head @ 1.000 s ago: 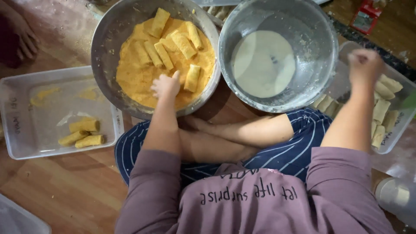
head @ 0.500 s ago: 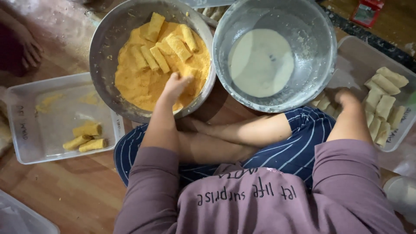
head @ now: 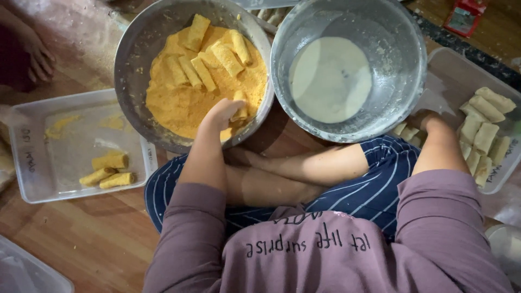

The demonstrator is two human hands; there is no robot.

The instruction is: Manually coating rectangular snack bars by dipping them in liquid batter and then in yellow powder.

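Now | left hand (head: 223,113) pinching a roll (head: 240,106) in crumb bowl (head: 130,65) | right hand (head: 426,120) behind batter bowl (head: 412,70), grip unclear | risk: hard squeeze could split roll's coating

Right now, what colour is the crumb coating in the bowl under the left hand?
Orange-yellow crumbs, seen in the head view, under the left hand.

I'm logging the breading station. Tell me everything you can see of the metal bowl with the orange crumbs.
The round, dull grey metal bowl of orange crumbs sits on the wooden floor, upright, beside a second metal bowl of pale batter. A bed of fine orange crumbs fills its bottom, and several crumb-coated rolls lie on it. Crumbs dust its inner wall. The left hand reaches over the near rim, fingers on a roll. Its near-left rim overlaps a clear plastic tray.
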